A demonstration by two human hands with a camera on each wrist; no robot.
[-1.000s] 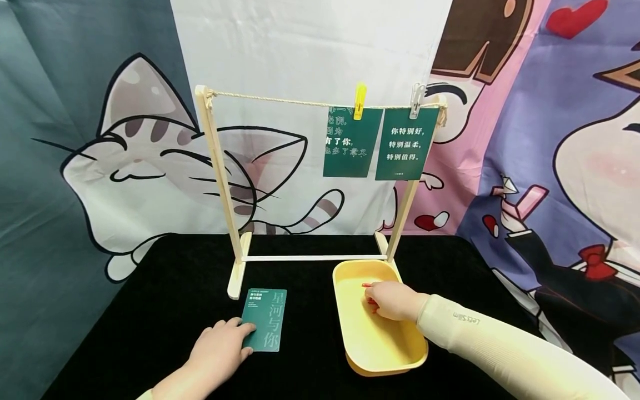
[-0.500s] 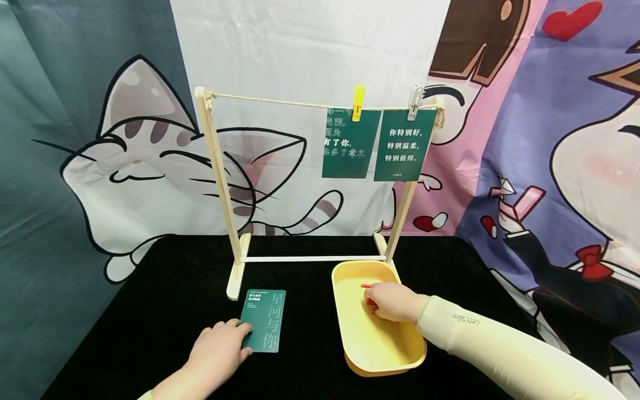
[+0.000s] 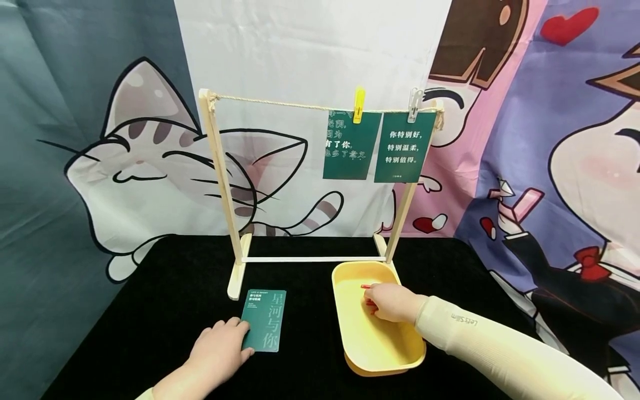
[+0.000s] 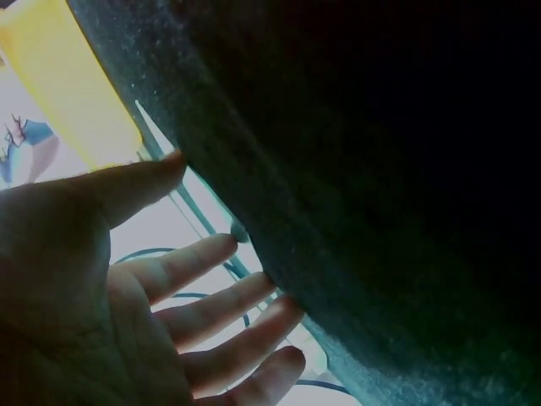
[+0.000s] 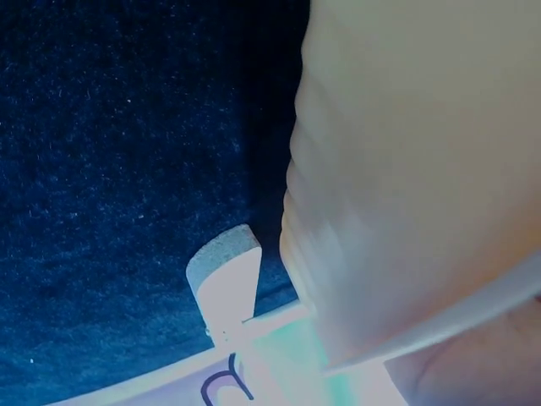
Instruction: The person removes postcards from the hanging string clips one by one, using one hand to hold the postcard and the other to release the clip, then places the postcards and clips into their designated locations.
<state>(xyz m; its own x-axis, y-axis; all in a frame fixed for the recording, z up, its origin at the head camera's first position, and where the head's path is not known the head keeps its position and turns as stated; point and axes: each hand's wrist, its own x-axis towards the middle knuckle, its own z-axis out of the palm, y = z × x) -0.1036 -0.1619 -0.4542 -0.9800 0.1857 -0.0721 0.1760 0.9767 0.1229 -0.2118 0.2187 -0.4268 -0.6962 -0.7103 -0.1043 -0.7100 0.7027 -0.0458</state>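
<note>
My left hand (image 3: 220, 347) rests at the left edge of a green printed card (image 3: 266, 321) lying on the black cloth. Its fingertips touch the card, and in the left wrist view the fingers (image 4: 228, 326) are spread and loosely bent. Inside a yellow plastic basin (image 3: 385, 355), my right hand (image 3: 394, 301) has its fingers curled round a red clothespin (image 3: 366, 286), of which only small red parts show. Two more green cards, a left card (image 3: 350, 161) and a right card (image 3: 402, 166), hang from a rope, under a yellow clothespin (image 3: 359, 105) and a clear clothespin (image 3: 414, 105).
A wooden stand (image 3: 220, 166) with two posts carries the rope (image 3: 280, 103) between its tops, and a white bar (image 3: 315, 259) joins it low down. The basin stands before its right foot. Behind hangs a cartoon-printed cloth (image 3: 310, 50). Black cloth (image 3: 310, 311) covers the table.
</note>
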